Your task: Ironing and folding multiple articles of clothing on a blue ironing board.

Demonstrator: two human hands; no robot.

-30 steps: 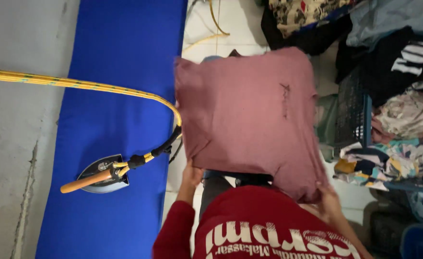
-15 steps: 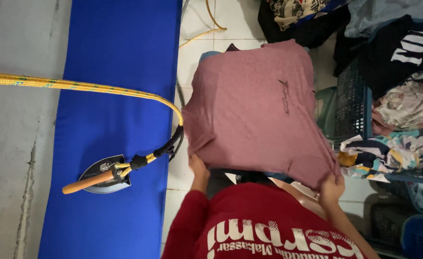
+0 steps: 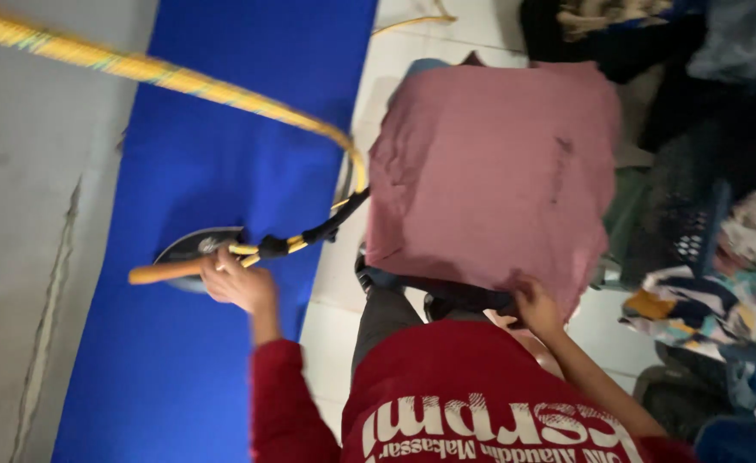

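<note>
- While the left hand [image 3: 239,285] curls loosely at the iron [image 3: 191,254] near the blue mat's [image 3: 224,129] right edge, ready to grip
- right hand [image 3: 536,306] pinches the folded pink garment [image 3: 494,176], steadying it on the lap

I wear a dark red long-sleeved top with pale lettering printed across it. Its left sleeve [image 3: 279,399] runs down to my wrist and ends just short of my bare left hand [image 3: 239,283]. My right forearm looks uncovered up to my right hand [image 3: 537,304], though blur makes that uncertain. My trousers [image 3: 387,313] are grey.
</note>
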